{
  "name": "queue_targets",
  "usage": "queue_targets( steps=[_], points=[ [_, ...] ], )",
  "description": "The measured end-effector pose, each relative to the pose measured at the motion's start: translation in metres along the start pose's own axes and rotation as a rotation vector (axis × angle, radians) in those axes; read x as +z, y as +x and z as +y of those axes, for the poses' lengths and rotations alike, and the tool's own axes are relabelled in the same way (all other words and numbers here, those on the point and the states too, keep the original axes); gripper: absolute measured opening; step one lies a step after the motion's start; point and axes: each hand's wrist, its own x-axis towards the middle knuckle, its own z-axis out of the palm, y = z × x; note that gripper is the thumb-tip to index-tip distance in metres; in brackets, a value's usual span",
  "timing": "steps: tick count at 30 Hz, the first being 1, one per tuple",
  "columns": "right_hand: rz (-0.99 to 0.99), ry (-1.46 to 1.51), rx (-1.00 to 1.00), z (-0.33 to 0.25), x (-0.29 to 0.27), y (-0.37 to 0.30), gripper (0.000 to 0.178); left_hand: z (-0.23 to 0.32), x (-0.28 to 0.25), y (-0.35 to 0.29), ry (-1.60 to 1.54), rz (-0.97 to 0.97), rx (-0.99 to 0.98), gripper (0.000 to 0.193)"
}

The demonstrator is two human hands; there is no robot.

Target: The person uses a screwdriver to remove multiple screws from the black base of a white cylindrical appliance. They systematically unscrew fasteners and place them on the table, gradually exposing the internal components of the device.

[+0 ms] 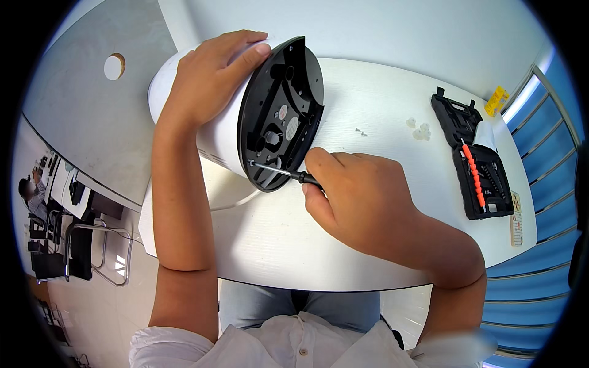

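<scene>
A white rounded appliance (222,140) lies on its side on the table, its black base (288,92) turned toward the right. My left hand (211,76) is wrapped over the top of the white body, with the thumb at the rim of the base. In my right hand (362,196) is a screwdriver (279,170), gripped by its dark handle. Its metal shaft points left, and the tip meets the lower left part of the base near a screw hole. A pale cord (236,202) runs out from under the appliance.
Two or so small screws (361,132) and several clear plastic bits (420,131) lie on the white table (343,257). An open black tool case (485,175) with an orange flexible shaft (473,175) sits at the right, near a yellow box (496,101). A metal railing stands beyond.
</scene>
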Motion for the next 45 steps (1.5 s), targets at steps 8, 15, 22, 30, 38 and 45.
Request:
queue_targets(
  steps=[8, 15, 22, 30, 38, 45],
  points=[
    [-0.017, -0.013, -0.009, 0.001, 0.002, 0.000, 0.016, 0.002, 0.000, 0.000, 0.012, -0.005, 0.000, 0.044],
    [0.237, -0.219, -0.179, -0.002, 0.012, -0.003, 0.015, 0.003, 0.002, 0.000, 0.053, 0.029, 0.007, 0.049],
    [0.348, -0.274, -0.215, -0.002, 0.015, -0.002, 0.014, 0.003, 0.003, 0.000, 0.057, 0.047, 0.012, 0.052],
    [0.220, -0.093, -0.064, -0.003, 0.016, -0.002, 0.026, 0.003, 0.004, 0.001, -0.001, 0.033, -0.042, 0.052],
    [0.205, -0.134, -0.140, 0.004, 0.014, -0.001, 0.024, 0.002, 0.004, 0.002, 0.006, 0.033, -0.032, 0.053],
    [0.182, -0.131, -0.100, -0.007, 0.019, -0.007, 0.021, 0.000, 0.003, 0.001, 0.029, 0.038, -0.017, 0.054]
  ],
)
